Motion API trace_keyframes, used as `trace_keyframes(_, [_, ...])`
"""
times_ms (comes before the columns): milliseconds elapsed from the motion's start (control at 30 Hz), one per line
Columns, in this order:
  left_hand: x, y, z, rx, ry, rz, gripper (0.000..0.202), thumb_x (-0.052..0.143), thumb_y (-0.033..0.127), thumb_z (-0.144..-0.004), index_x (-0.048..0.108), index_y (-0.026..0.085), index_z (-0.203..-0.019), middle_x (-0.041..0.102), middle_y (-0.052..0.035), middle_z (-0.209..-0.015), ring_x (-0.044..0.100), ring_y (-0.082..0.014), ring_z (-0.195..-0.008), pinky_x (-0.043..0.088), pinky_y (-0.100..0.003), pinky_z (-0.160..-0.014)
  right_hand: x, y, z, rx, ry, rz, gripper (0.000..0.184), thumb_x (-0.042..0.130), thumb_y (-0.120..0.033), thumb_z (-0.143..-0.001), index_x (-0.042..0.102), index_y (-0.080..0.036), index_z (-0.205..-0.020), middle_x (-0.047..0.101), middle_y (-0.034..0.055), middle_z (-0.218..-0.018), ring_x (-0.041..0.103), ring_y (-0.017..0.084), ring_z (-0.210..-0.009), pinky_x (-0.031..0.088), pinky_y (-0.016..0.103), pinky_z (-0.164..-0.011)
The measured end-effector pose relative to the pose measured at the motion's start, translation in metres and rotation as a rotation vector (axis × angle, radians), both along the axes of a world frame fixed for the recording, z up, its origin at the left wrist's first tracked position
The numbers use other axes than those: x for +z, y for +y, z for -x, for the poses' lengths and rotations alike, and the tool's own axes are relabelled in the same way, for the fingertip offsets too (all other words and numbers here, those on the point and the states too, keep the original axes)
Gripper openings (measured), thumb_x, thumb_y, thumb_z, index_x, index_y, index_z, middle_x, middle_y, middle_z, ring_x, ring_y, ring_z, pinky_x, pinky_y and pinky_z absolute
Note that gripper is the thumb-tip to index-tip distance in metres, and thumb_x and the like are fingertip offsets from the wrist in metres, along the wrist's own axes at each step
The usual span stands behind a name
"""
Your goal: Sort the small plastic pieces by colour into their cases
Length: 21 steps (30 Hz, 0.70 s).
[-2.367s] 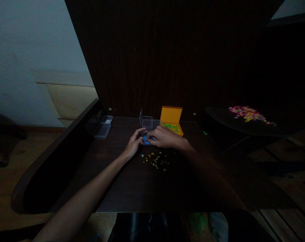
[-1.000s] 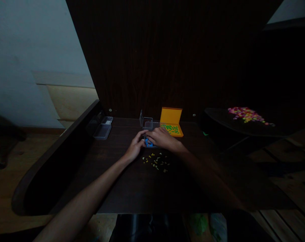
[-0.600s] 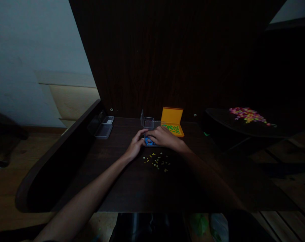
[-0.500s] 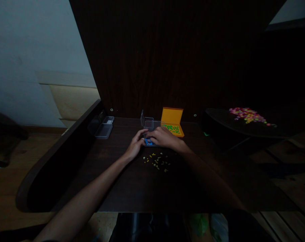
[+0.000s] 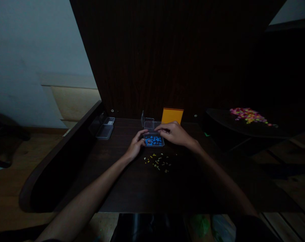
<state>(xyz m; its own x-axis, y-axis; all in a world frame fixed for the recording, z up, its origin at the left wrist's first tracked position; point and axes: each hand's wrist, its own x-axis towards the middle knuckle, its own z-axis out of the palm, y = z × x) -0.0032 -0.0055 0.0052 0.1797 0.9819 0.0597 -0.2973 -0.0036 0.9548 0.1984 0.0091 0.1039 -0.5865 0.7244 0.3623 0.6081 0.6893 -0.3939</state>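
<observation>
A clear plastic box (image 5: 154, 146) holding several small blue pieces (image 5: 156, 138) rests on the dark table. My left hand (image 5: 136, 145) grips its left side, thumb at the near corner and forefinger along the far one. Over the box's back right edge is my right hand (image 5: 176, 133), forefinger and thumb brought close together; whether a lid edge or a piece is between them is too dark to see. Behind it stands the raised lid of a yellow-orange case (image 5: 172, 115), whose tray the hand mostly hides. Small yellow and pale pieces (image 5: 156, 163) lie scattered in front of the box.
Another clear box (image 5: 149, 123) stands open behind the blue pieces. An open clear case (image 5: 105, 131) sits by the left side panel (image 5: 64, 154). Pink and yellow bits (image 5: 250, 116) are heaped on a dark surface at the right. A tall dark panel (image 5: 152, 60) closes off the back.
My right hand has risen out of the box and moved right and back, uncovering the blue pieces and covering the case's green pieces. My left hand has stayed at the box.
</observation>
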Motion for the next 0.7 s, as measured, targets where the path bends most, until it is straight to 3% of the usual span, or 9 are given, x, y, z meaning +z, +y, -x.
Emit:
trace_keyframes(100, [0.0, 0.0, 0.0, 0.001, -0.007, 0.006, 0.057, 0.053, 0.012, -0.06, 0.061, 0.021, -0.116, 0.062, -0.0049, -0.119, 0.059, -0.0195, -0.096, 0.05, -0.031, -0.082, -0.019, -0.004, -0.012, -0.066, 0.093, -0.002, 0.027, 0.05, -0.022, -0.086, 0.073, -0.014, -0.097, 0.06, -0.0007, -0.061, 0.047, 0.009, -0.053, 0.034, 0.022, -0.055])
trace_keyframes(300, [-0.005, 0.003, 0.001, -0.026, -0.019, -0.028, 0.058, 0.051, 0.012, -0.059, 0.06, 0.022, -0.116, 0.061, -0.0046, -0.121, 0.059, -0.0212, -0.098, 0.048, -0.036, -0.088, -0.073, -0.015, -0.045, -0.253, 0.281, -0.03, 0.03, 0.05, -0.031, -0.087, 0.073, -0.013, -0.092, 0.055, -0.0011, -0.055, 0.043, 0.01, -0.047, 0.034, 0.022, -0.049])
trace_keyframes(433, [-0.003, 0.001, 0.002, -0.03, 0.008, -0.033, 0.056, 0.051, 0.013, -0.059, 0.062, 0.022, -0.113, 0.064, -0.0021, -0.111, 0.059, -0.0193, -0.092, 0.048, -0.032, -0.084, -0.101, -0.022, -0.059, -0.389, 0.401, -0.051, 0.031, 0.047, -0.032, -0.087, 0.072, -0.013, -0.089, 0.057, 0.0002, -0.055, 0.047, 0.011, -0.048, 0.038, 0.022, -0.05])
trace_keyframes(567, [0.002, -0.001, 0.004, -0.038, 0.027, -0.027, 0.052, 0.052, 0.015, -0.059, 0.064, 0.02, -0.11, 0.066, -0.0011, -0.095, 0.059, -0.0192, -0.086, 0.048, -0.031, -0.08, -0.112, -0.025, -0.059, -0.387, 0.333, -0.081, 0.03, 0.046, -0.03, -0.087, 0.072, -0.015, -0.091, 0.05, -0.003, -0.049, 0.043, 0.01, -0.043, 0.037, 0.021, -0.049])
trace_keyframes(700, [0.001, 0.0, 0.008, -0.017, 0.023, -0.082, 0.042, 0.055, 0.017, -0.061, 0.068, 0.018, -0.1, 0.065, -0.0054, -0.113, 0.059, -0.0244, -0.1, 0.047, -0.037, -0.087, -0.111, -0.028, -0.056, -0.368, 0.283, -0.087, 0.032, 0.044, -0.03, -0.087, 0.072, -0.015, -0.092, 0.045, -0.0044, -0.047, 0.042, 0.009, -0.042, 0.037, 0.02, -0.048])
